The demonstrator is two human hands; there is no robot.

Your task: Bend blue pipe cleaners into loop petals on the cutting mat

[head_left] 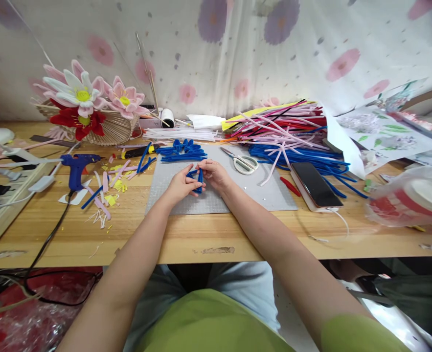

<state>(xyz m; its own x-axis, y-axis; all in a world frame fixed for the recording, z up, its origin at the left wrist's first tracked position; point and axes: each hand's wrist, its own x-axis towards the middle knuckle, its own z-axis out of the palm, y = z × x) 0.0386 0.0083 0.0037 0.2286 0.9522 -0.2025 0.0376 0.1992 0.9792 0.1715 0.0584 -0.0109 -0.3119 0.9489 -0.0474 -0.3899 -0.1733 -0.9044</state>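
Observation:
Between my two hands is a bent blue pipe cleaner (200,178), held over the grey cutting mat (216,205). My left hand (184,185) grips it from the left, thumb and fingers closed on it. From the other side my right hand (215,175) pinches its upper part. Just beyond my hands, several blue pipe cleaner pieces (182,155) lie on the mat, some curled into loops and some straight. Scissors (243,162) with pale handles rest on the mat to the right of my hands.
A blue glue gun (75,171) stands left, near pink and yellow scraps (115,190). Pipe cleaner flowers (83,95) are at the back left. Bundled pipe cleaners (274,127) lie at the back. A phone (316,185) and a bagged cup (414,198) are on the right.

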